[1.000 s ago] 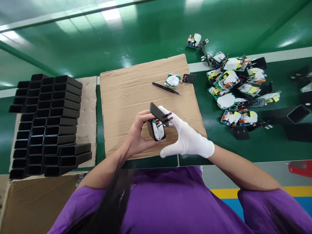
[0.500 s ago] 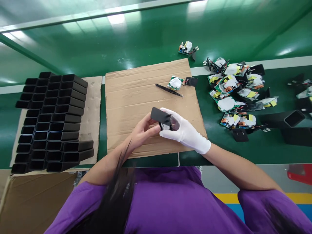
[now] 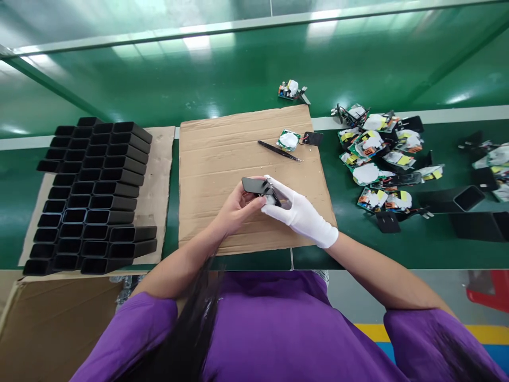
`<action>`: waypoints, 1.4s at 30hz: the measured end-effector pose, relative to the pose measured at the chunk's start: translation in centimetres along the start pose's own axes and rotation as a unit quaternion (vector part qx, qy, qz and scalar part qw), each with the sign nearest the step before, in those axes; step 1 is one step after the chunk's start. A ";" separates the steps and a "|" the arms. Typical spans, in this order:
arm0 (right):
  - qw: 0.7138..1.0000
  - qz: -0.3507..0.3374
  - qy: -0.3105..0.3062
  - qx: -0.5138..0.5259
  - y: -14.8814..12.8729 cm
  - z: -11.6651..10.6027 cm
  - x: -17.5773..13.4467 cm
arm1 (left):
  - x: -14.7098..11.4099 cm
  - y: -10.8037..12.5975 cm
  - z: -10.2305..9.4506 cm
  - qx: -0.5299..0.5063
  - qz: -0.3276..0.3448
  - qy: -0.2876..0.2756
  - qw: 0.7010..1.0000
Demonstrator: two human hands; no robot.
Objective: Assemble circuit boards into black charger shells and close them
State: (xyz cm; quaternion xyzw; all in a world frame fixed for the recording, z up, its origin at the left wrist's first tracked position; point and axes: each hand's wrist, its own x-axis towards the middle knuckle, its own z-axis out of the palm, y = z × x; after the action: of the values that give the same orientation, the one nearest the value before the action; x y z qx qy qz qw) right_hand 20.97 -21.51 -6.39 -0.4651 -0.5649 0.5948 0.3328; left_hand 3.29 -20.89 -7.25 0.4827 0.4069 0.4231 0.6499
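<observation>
Over the cardboard sheet [image 3: 214, 159], both my hands hold one power adapter assembly. Its black end plate [image 3: 254, 185] lies tilted at the top, with plug pins near its right end. Below the plate a white part [image 3: 270, 200] shows between my fingers; the rest is hidden. My bare left hand [image 3: 237, 209] is closed on the left side of the assembly. My right hand [image 3: 298, 212], in a white glove, curves around its right side with thumb and fingers. Beyond them lie black tweezers [image 3: 279, 151] and a circuit board [image 3: 288, 140] wired to a black plate [image 3: 313, 138].
Stacked black rectangular tubes [image 3: 95, 196] stand at the left on cardboard. Many circuit boards [image 3: 369, 146] with white filler are heaped at the right, near two more black casings [image 3: 453, 200]. Another board [image 3: 292, 89] lies beyond the sheet. A cardboard box [image 3: 63, 323] sits below, at lower left.
The black end plate has tilted flatter and moved slightly left and down between my hands. My left fingers have shifted along the assembly. The whole view has shifted slightly.
</observation>
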 end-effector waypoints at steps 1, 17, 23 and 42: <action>1.000 -0.002 -0.001 0.003 0.0 0.0 0.1 | 0.1 -0.1 0.0 -0.001 0.003 0.001 1.000; 0.985 -0.077 0.083 -0.134 0.4 0.6 -0.2 | -0.7 -0.5 0.8 0.005 0.027 0.037 0.999; 0.991 -0.087 -0.019 -0.098 0.1 -0.9 0.5 | 1.0 0.2 -0.5 -0.150 -0.050 0.072 0.985; 0.962 -0.105 0.034 -0.252 -0.2 -1.3 0.4 | 0.6 3.2 -1.6 -0.318 -0.176 0.106 0.926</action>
State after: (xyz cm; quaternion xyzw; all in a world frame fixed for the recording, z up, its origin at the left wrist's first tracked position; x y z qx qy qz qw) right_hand 22.00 -20.66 -6.19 -0.4920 -0.7303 0.3792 0.2843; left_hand 1.52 -19.32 -4.57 0.1237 0.3954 0.4580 0.7865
